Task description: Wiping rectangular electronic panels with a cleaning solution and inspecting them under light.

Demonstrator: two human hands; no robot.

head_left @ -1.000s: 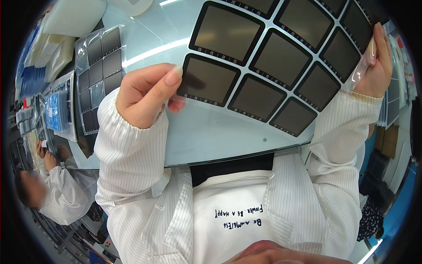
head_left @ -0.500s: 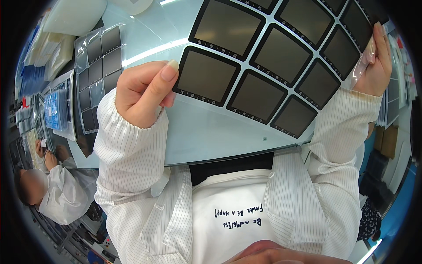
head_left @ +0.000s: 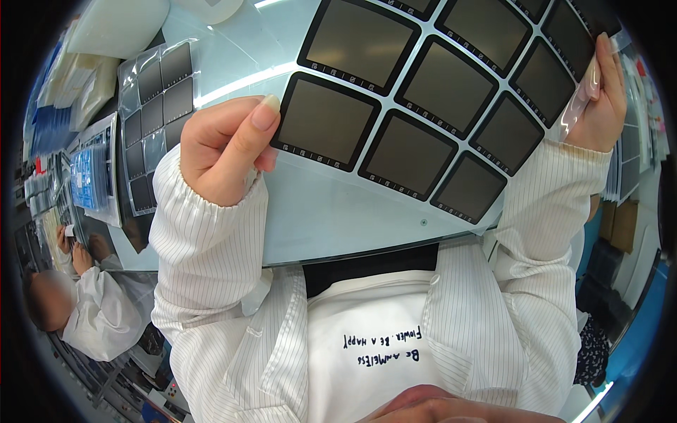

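A: Where do we stand with the sheet of dark square panels (head_left: 423, 106)?

B: We have it in both hands, held over the pale worktop (head_left: 331, 218). Our left hand (head_left: 226, 151) pinches its near left corner: the thumb lies flat on top beside the nearest dark square, and the other fingers curl shut beneath the edge. Our right hand (head_left: 599, 106) grips the far right edge, fingers wrapped around it together with a bit of clear film (head_left: 575, 113).

A: So is anything peeled or taken off yet?

B: As far as we can see, no. Every square in view sits in its place in the grid, with none missing. The clear film bunches only at the right edge under our fingers, and we cannot tell whether it is a liner coming away or just a loose flap. We would judge that we are at the handling or checking stage, with the work on the squares themselves not yet done.

A: And what else is waiting?

B: A second sheet of dark squares (head_left: 155, 120) lies flat on the worktop to our left, well apart from the one we hold, looking untouched. Beyond it are stacks of pale trays (head_left: 113, 28) and blue packets (head_left: 88, 176). A co-worker in a white coat (head_left: 92, 317) is busy at the far left with something small. We would reckon there is more left than done.
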